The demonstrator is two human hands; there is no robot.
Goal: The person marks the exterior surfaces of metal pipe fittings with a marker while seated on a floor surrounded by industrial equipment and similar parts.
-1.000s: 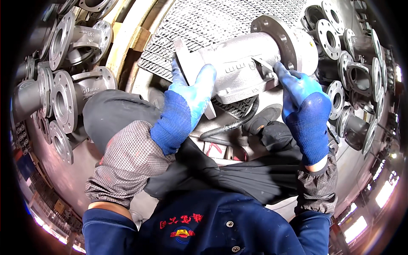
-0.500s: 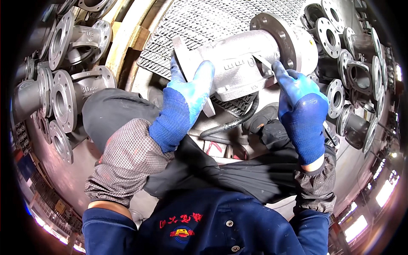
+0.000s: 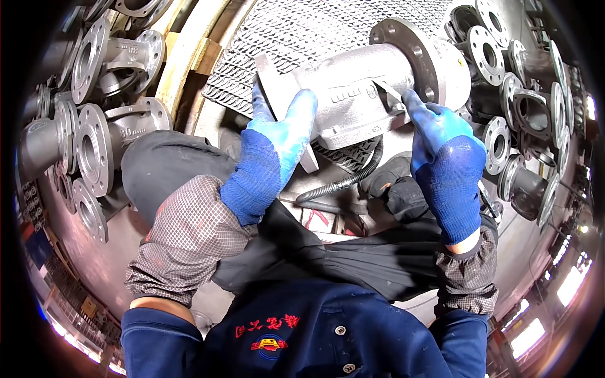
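Note:
A grey cast-metal valve body [image 3: 350, 72] with round flanges lies across a ribbed metal surface in front of me. My left hand [image 3: 277, 135], in a blue coated glove, grips its left flange [image 3: 272, 82], thumb on the near side and fingers partly hidden behind. My right hand [image 3: 444, 135], gloved alike, closes around a thin, flat, bright tool [image 3: 389, 90]. That tool's tip rests on or just over the casting's upper side, near the raised marks. Its handle end is hidden in the glove, so its exact kind does not show. A wider drilled flange [image 3: 413, 57] stands at the casting's right end.
Flanged castings are piled at the left [image 3: 94, 151] and at the right [image 3: 535, 110]. Wooden beams [image 3: 189, 60] run beside the ribbed plate [image 3: 252, 47]. Below the valve body a corrugated hose [image 3: 340, 184] curves between my legs, near a shallow box [image 3: 321, 220].

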